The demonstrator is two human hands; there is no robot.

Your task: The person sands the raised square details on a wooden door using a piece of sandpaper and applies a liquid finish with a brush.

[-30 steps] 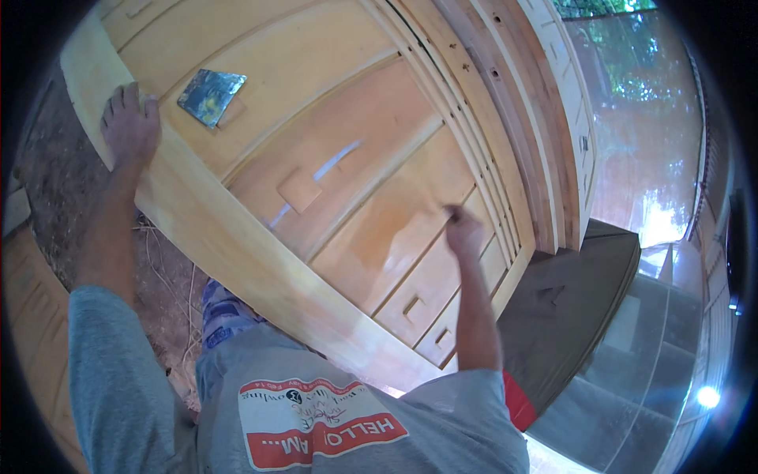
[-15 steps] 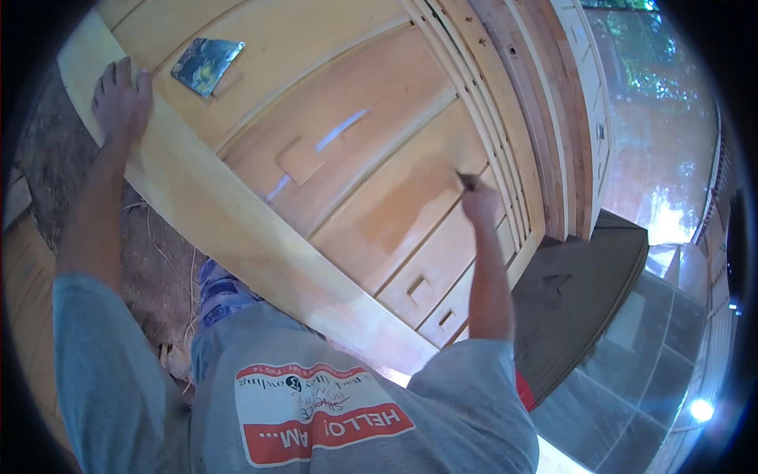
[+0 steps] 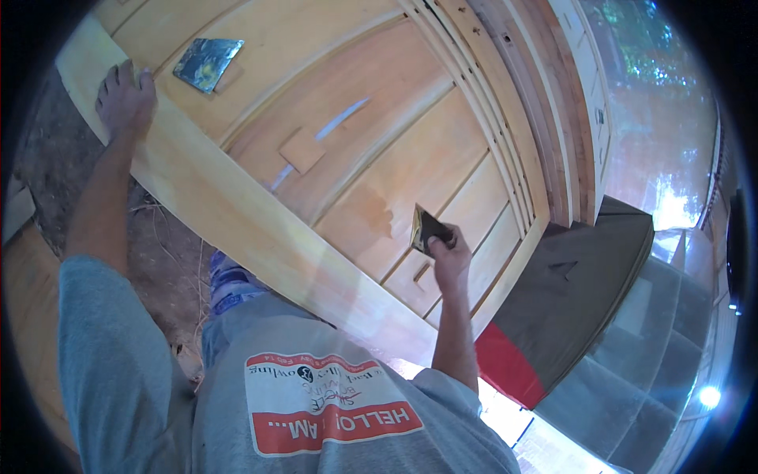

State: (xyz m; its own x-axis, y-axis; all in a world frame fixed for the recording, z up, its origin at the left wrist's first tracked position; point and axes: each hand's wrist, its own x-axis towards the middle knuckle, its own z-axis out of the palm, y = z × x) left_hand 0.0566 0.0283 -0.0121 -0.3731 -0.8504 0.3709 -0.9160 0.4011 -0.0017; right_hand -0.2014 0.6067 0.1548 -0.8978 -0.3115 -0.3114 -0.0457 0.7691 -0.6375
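Fingers, right: curled tight around a small dark sanding pad (image 3: 430, 229), which sticks out past the knuckles toward 11 o'clock; the right hand (image 3: 448, 257) sits just right of the picture's middle.
Fingers, left: spread flat and holding nothing, the left hand (image 3: 124, 99) pressing palm-down on the pale outer rail (image 3: 237, 217) of the wooden door (image 3: 379, 103) at about 10 o'clock.
Head view, the pad: its face rests against a lower raised panel (image 3: 410, 174) of the door, touching the wood; its long axis runs roughly 5 to 11 o'clock, in line with the forearm.
Head view, key relation: unsanded panel wood lies from the pad toward 11 and 12 o'clock, along the panel's length; the right hand alone is on it, the left being well apart at the far end of the rail.
Head view, right arm: comes up from 6 o'clock, nearly straight, wrist bent slightly toward the door.
Head view, left arm: reaches up from 8 o'clock, extended, bracing.
Head view, other things: a shiny square sheet (image 3: 207, 63) lies on the upper panel near the left hand, possibly foil or abrasive paper, the bent rim making it hard to tell; a small wooden block (image 3: 302, 150) sits between the hands.
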